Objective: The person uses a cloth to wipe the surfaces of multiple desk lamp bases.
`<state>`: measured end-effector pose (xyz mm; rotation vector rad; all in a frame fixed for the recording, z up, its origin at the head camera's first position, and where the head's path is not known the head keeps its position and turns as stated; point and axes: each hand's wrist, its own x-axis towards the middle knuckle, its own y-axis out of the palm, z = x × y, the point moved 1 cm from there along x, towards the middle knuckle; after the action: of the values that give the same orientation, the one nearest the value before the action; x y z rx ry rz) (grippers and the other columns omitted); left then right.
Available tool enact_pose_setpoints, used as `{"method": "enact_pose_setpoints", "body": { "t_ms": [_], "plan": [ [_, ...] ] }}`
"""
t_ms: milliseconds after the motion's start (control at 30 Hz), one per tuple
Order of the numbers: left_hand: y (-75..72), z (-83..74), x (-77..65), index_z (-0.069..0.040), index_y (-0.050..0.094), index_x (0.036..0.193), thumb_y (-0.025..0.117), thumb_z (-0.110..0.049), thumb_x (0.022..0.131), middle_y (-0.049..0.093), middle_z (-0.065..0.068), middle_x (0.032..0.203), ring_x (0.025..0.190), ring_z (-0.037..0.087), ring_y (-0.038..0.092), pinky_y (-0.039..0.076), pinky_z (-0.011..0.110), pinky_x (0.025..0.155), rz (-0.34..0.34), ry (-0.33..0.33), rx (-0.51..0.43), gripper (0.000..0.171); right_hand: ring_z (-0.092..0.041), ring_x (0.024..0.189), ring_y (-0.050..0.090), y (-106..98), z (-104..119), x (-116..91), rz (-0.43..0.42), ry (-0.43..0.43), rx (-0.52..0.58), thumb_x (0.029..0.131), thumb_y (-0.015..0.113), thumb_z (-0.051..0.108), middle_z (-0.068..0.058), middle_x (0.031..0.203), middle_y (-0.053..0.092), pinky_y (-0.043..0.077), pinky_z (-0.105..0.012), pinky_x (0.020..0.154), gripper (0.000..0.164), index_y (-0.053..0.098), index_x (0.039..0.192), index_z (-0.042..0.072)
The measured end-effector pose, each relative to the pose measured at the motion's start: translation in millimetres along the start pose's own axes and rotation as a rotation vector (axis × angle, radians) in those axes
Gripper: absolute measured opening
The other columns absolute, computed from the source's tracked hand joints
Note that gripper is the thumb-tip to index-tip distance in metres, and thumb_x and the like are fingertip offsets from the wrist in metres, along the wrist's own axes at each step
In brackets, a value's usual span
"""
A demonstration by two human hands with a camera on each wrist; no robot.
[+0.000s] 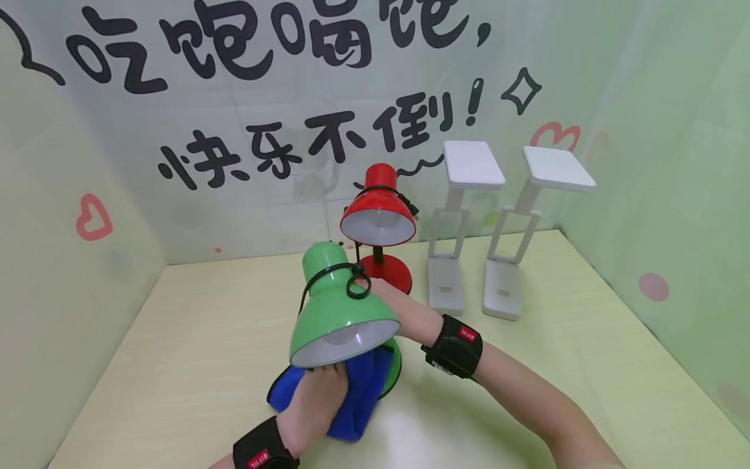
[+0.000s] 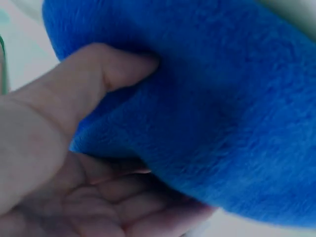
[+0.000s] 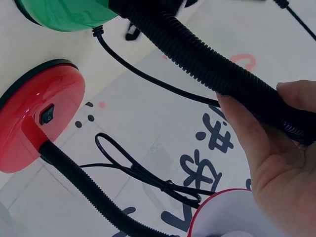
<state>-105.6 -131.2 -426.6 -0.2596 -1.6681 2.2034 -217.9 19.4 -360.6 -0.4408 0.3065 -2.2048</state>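
Note:
A green desk lamp (image 1: 340, 312) stands at the middle of the table, its shade facing forward and down. Behind the shade, my right hand (image 3: 286, 158) grips the lamp's black ribbed gooseneck (image 3: 197, 59). My left hand (image 1: 316, 397) is below the shade's front rim and holds a blue cloth (image 1: 363, 397). In the left wrist view the thumb presses into the fuzzy cloth (image 2: 222, 98), with the fingers beneath it. The cloth hides part of the green base (image 1: 394, 368). A black cord (image 1: 359, 286) is looped around the shade.
Right behind the green lamp stands a red desk lamp (image 1: 379, 218), its cord wound about its shade. Two white folding lamps, one nearer (image 1: 446, 286) and one farther right (image 1: 502, 290), stand at the back right. Walls with printed lettering enclose the table (image 1: 205, 339).

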Motion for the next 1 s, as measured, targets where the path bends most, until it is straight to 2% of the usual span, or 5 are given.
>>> {"method": "enact_pose_setpoints", "body": {
  "t_ms": [67,100,333,600,1000],
  "plan": [
    [-0.3,-17.5,-2.1,-0.001,0.068,0.091,0.059,-0.013,0.086,0.071,0.011,0.087,0.077,0.020,0.069,0.055,0.028,0.068,-0.239,0.079,0.256,0.016,-0.007,0.107,0.062,0.8,0.1,-0.6,-0.003,-0.018,-0.019,0.094,0.057,0.009,-0.010,0.120,0.064,0.050,-0.028,0.095,0.037,0.052,0.131,0.011],
    [-0.8,-25.1,-1.1,0.002,0.068,0.091,0.059,-0.011,0.086,0.071,0.014,0.087,0.078,0.024,0.070,0.056,0.031,0.066,-0.270,0.056,0.166,0.017,-0.006,0.108,0.061,1.2,0.2,-0.7,-0.003,-0.032,-0.037,0.094,0.057,0.008,-0.010,0.122,0.063,0.049,-0.027,0.096,0.038,0.052,0.131,0.010],
    [-8.7,-51.0,12.4,0.002,0.071,0.099,0.051,-0.013,0.091,0.073,0.014,0.098,0.089,0.027,0.071,0.057,0.033,0.077,-0.190,0.042,0.164,0.027,-0.006,0.109,0.060,1.8,-1.2,-0.4,0.015,-0.080,-0.056,0.092,0.059,0.007,-0.008,0.120,0.063,0.049,-0.028,0.096,0.039,0.053,0.131,0.011],
    [-10.0,-55.7,40.4,-0.009,0.070,0.073,0.075,-0.028,0.074,0.069,0.001,0.073,0.066,0.014,0.065,0.052,0.023,0.055,-0.322,0.142,0.166,0.020,0.002,0.086,0.058,-0.9,0.9,1.8,-0.037,-0.106,-0.244,0.091,0.059,0.010,-0.003,0.092,0.064,0.049,-0.019,0.079,0.016,0.060,0.108,0.010],
    [-10.2,-38.3,64.5,-0.015,0.056,0.064,0.071,-0.017,0.077,0.040,-0.006,0.066,0.067,0.009,0.041,0.030,0.021,0.066,-0.329,0.238,-0.473,0.021,-0.008,0.104,0.063,3.5,0.9,-3.2,-0.032,-0.030,-0.040,0.093,0.059,0.013,-0.005,0.114,0.065,0.050,-0.028,0.094,0.035,0.055,0.128,0.015]
  ]
}}
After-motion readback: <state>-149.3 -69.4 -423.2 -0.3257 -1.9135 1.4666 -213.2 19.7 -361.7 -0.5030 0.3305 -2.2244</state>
